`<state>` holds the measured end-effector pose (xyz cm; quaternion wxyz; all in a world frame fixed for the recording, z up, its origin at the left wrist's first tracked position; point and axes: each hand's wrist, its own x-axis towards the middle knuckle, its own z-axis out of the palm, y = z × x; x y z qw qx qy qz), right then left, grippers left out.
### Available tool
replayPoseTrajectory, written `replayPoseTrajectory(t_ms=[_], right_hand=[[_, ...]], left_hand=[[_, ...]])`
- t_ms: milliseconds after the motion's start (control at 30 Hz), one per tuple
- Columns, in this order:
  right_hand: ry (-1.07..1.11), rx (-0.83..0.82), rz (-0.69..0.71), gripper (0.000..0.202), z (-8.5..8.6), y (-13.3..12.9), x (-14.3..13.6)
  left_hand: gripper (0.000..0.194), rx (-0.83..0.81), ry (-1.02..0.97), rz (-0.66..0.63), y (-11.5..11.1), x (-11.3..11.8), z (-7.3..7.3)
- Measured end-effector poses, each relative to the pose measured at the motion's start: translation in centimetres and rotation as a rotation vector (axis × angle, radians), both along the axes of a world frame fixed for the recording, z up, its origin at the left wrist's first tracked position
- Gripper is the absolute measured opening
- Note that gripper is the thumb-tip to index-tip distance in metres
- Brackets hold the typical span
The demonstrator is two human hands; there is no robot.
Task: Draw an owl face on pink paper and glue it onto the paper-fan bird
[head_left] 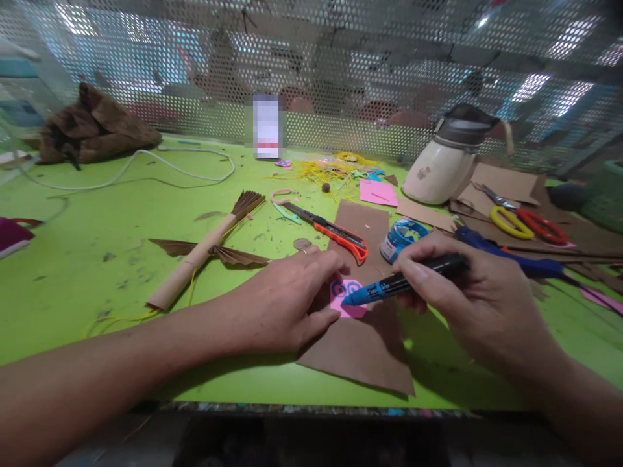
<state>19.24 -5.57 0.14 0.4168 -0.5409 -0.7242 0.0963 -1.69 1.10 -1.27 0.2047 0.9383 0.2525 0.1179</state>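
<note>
Right hand (472, 292): gripping blue marker (384, 287) | left hand (292, 301): spread, partly covering pink paper (356, 311) | paint jar (390, 248): partly hidden | phone (267, 126): screen illegible | utility knife (337, 232): beyond paper

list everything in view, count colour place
marker: 1, blue-black, centre
paper slip: 1, pink, under marker
sheet: 1, brown, under slip
cutter: 1, orange-black, centre
jar: 1, blue, centre
paper figure: 1, brown, left
strands: many, yellow, back
note: 1, pink, back
pitcher: 1, white, right
scissors: 1, red-yellow, right
tool: 1, blue, right
scraps: several, brown, right
container: 1, green, right
panel: 1, white, back
bundle: 1, brown, left
item: 1, maroon, left
cable: 1, white, left
screen: 1, grey, background
table: 1, green, beneath
left hand: 1, bare, at slip
right hand: 1, bare, holding marker
</note>
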Motion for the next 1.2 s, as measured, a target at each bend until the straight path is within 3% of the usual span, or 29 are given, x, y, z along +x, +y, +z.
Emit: replayPoseTrajectory(t_ms=[567,967,1200], right_hand=[[-0.023,-0.010,-0.023,0.014,-0.10,-0.35,0.46],[0.128,-0.102,-0.040,0.014,-0.10,-0.21,0.68],[0.059,-0.079,0.008,0.019,-0.30,-0.02,0.47]], left_hand=[[0.034,0.041,0.030,-0.011,0.01,-0.07,0.01],[0.038,0.010,0.029,-0.024,-0.03,-0.07,-0.15],[0.036,0.021,0.027,-0.035,0.11,-0.26,-0.01]])
